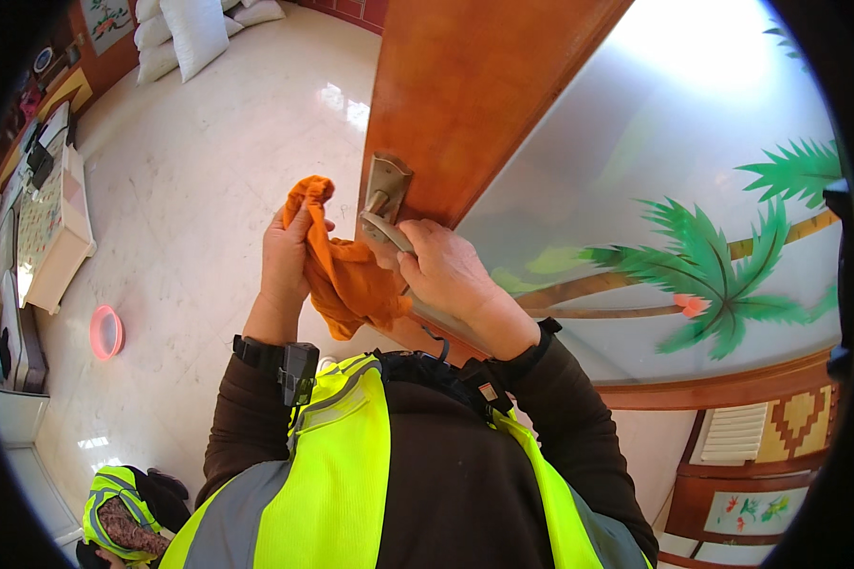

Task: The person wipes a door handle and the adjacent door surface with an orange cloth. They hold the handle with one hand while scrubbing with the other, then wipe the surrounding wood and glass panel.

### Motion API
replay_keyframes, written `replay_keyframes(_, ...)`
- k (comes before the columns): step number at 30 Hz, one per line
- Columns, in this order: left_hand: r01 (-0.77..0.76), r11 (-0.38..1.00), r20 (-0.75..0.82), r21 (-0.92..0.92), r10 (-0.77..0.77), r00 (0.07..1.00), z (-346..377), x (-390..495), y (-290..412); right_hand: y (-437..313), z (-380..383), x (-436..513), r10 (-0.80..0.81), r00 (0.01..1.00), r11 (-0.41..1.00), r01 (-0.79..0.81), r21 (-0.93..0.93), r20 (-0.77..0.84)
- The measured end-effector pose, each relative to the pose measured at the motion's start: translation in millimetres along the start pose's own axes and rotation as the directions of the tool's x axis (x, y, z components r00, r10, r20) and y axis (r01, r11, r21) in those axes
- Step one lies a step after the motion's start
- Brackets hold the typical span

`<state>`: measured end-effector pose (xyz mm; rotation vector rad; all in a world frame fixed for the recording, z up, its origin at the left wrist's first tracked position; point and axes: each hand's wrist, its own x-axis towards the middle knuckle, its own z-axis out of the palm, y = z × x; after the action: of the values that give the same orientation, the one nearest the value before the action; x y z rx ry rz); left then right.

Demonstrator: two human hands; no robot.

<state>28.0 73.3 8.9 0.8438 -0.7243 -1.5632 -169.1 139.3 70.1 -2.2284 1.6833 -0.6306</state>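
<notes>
My left hand grips an orange cloth by its upper end, and the rest hangs down towards my body. A wooden door with a glass panel stands in front of me, and palm trees are painted on the glass. On the door's edge side sits a metal lever handle with its backplate. My right hand is closed around the free end of the lever. The cloth's lower part hangs just left of my right hand.
A pink plastic basin stands on the pale floor to the left. Beyond it are a low table and a sofa. White sacks are piled at the far wall. A person in a yellow vest is low at the bottom left.
</notes>
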Motion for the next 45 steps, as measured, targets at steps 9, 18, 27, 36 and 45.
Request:
replay_keyframes(9, -0.106, 0.874, 0.195, 0.474, 0.013, 0.981, 47, 21, -9, -6, 6, 13, 0.190, 0.975, 0.959, -0.159, -0.233, 0.116)
replay_keyframes(18, 0.094, 0.868, 0.403, 0.487, -0.319, 0.858, 38, 58, 1, 1, 11, 13, 0.127, 0.988, 0.947, -0.095, -0.308, 0.088)
replay_keyframes(27, 0.368, 0.922, 0.516, 0.118, -0.374, 0.771, 23, 55, -3, 5, 15, 11, 0.079, 0.997, 0.954, -0.070, -0.293, 0.019)
replay_keyframes(36, 0.561, 0.816, 0.639, -0.137, -0.359, 0.680, 10, 47, -28, 10, 22, 9, 0.064, 0.998, 0.958, -0.066, -0.279, -0.015)
replay_keyframes(45, -0.158, 0.603, 0.447, 0.782, -0.366, 0.816, 50, 62, 30, -9, 13, 16, 0.186, 0.979, 0.901, -0.137, -0.411, 0.080)
